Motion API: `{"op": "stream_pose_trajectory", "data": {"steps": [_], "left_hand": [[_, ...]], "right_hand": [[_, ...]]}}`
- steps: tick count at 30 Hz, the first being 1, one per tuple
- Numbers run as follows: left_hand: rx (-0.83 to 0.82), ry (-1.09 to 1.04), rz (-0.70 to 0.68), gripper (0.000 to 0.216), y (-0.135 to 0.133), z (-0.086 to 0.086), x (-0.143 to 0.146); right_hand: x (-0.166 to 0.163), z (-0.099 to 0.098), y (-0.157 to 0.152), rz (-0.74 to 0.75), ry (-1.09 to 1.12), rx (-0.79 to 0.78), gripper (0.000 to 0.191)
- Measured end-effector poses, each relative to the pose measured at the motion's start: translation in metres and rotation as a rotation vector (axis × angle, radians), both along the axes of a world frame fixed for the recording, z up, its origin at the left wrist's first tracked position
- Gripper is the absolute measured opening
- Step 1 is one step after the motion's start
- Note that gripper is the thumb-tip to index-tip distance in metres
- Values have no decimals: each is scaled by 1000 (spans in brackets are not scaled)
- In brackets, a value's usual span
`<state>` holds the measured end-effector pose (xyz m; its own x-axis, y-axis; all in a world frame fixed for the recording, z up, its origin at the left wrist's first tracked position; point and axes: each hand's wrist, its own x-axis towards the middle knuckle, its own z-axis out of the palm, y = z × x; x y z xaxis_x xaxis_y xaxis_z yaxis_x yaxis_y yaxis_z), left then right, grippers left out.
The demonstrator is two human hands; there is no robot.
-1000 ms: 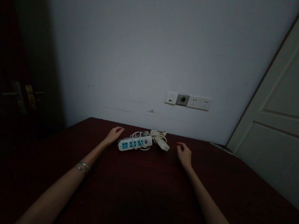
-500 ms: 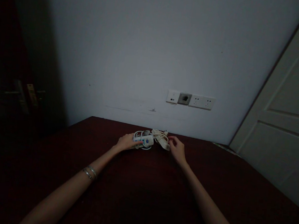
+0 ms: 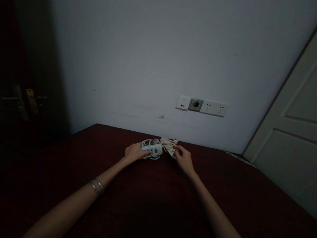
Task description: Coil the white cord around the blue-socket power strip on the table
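A white power strip (image 3: 155, 150) with a blue button lies on the dark red table, a pale cord looped around it. My left hand (image 3: 133, 152) grips its left end, thumb along the near side. Just to the right, a cream power strip (image 3: 169, 148) wrapped in its own cord lies close by, with a plug (image 3: 175, 141) at its far end. My right hand (image 3: 183, 159) is closed on the near right end of the cream strip, thumb and fingertips over it; some of the fingers are hidden.
The dark red tabletop (image 3: 151, 200) reaches back to a pale wall (image 3: 141, 65). Wall sockets (image 3: 214, 108) sit above its back edge. A flat thin item (image 3: 239, 158) lies at the back right. A white panelled door (image 3: 303, 146) stands on the right, a dark door with a handle (image 3: 32, 100) on the left.
My right hand has shifted slightly left, its fingers now further over the cream power strip. The left hand keeps its grip on the white power strip, nearly still.
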<state>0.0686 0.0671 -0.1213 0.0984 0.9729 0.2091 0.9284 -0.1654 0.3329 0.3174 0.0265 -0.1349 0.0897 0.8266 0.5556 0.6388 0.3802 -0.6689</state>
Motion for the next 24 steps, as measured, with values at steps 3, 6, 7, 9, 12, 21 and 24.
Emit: {"op": "stream_pose_trajectory", "data": {"steps": [3, 6, 7, 9, 12, 21, 24], "left_hand": [[12, 15, 21, 72, -3, 0, 3], [16, 18, 38, 68, -5, 1, 3], [20, 17, 47, 66, -6, 2, 3], [58, 12, 63, 64, -8, 7, 2], [165, -23, 51, 62, -13, 22, 1], [326, -173, -50, 62, -52, 82, 6], [356, -189, -71, 58, -62, 91, 6]], "right_hand": [[-2, 0, 0, 22, 2, -8, 32], [-4, 2, -1, 41, 19, -12, 31], [-4, 4, -2, 45, 31, -11, 31], [-4, 11, -3, 45, 64, -3, 31], [-2, 27, -6, 34, 139, 25, 31], [3, 92, -34, 106, 397, 67, 38], [3, 103, -41, 152, 434, 54, 38]]}}
